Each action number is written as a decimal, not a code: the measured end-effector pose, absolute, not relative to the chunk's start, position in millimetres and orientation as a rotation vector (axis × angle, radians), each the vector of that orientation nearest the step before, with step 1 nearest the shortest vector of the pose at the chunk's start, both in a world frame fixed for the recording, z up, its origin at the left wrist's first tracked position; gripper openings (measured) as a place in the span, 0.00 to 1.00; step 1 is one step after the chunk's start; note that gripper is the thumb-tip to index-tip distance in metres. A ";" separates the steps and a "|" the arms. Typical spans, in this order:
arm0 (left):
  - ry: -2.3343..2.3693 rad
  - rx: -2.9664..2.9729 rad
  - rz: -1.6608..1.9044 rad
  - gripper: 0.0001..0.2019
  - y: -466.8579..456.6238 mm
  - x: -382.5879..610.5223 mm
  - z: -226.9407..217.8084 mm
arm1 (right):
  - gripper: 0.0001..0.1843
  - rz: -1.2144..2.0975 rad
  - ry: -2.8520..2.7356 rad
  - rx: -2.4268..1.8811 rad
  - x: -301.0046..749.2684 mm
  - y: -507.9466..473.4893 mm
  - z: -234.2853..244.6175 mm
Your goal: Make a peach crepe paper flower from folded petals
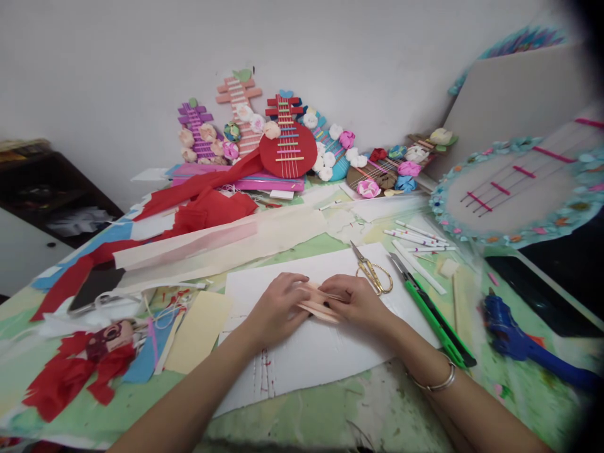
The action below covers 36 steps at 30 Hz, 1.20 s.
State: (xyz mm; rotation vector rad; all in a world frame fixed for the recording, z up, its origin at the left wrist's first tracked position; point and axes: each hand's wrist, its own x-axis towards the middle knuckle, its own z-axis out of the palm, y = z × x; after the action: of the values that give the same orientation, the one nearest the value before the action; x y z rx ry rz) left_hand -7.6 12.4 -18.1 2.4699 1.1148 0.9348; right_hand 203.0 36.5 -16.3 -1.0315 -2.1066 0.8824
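Between my two hands is a folded, pale peach strip (315, 304), perhaps crepe paper or cloth, above a white board (340, 352). Closed around its left end are the fingers of my left hand (279, 309). My right hand (356, 302) pinches the other end, and part of the strip is hidden under the fingers. Gold-handled scissors (372, 270) lie just beyond my right hand, on the board. To the right of that hand rests a green utility knife (436, 321), its blade pointing away.
A blue glue gun (512, 333) lies at the right, near a dark phone-like slab (542, 296). Red crepe paper (212, 211) and a long cream sheet (283, 236) stretch across the back left. Several decorated paper lutes (289, 148) lean against the wall. White sticks (418, 236) lie behind the knife.
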 end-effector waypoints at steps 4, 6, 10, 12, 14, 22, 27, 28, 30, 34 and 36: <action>1.077 2.478 0.957 0.07 11.6 -6.7 -16.4 | 0.15 0.879 -2.129 -1.003 203.5 37.4 -18.6; 1.065 2.508 0.976 0.06 11.9 -6.6 -16.4 | 0.17 0.869 -2.137 -0.981 203.9 37.8 -20.2; 1.056 2.535 0.956 0.06 12.2 -7.3 -16.3 | 0.21 0.852 -2.176 -0.899 204.1 36.8 -18.4; 1.066 2.527 0.940 0.07 11.9 -7.6 -15.6 | 0.20 0.852 -2.202 -0.860 203.7 35.3 -14.8; 1.089 2.515 0.926 0.09 11.5 -7.6 -14.6 | 0.17 0.860 -2.204 -0.851 203.5 33.9 -11.2; 1.091 2.520 0.893 0.16 11.5 -6.1 -15.5 | 0.19 0.881 -2.085 -0.894 205.4 35.7 -16.0; 1.120 2.508 0.856 0.15 10.7 -5.1 -13.7 | 0.21 0.895 -2.023 -0.927 204.2 35.0 -18.4; 1.130 2.502 0.831 0.15 10.5 -4.9 -13.1 | 0.21 0.901 -2.008 -0.938 203.9 34.5 -17.5; 1.154 2.489 0.767 0.13 10.0 -4.7 -12.4 | 0.20 0.923 -1.986 -0.959 203.5 33.7 -15.4; 1.203 2.457 0.686 0.10 10.0 -5.4 -15.0 | 0.19 0.959 -2.002 -0.972 204.1 33.9 -13.2; 1.205 2.440 0.687 0.10 10.6 -6.1 -17.0 | 0.19 0.945 -2.034 -0.967 204.5 34.6 -13.7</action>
State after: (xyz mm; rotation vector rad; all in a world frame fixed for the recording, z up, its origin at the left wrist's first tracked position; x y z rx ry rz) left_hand -6.1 10.6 -17.0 2.4397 1.2045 0.6865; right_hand 204.5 34.6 -13.7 -0.9674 -2.0345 0.9452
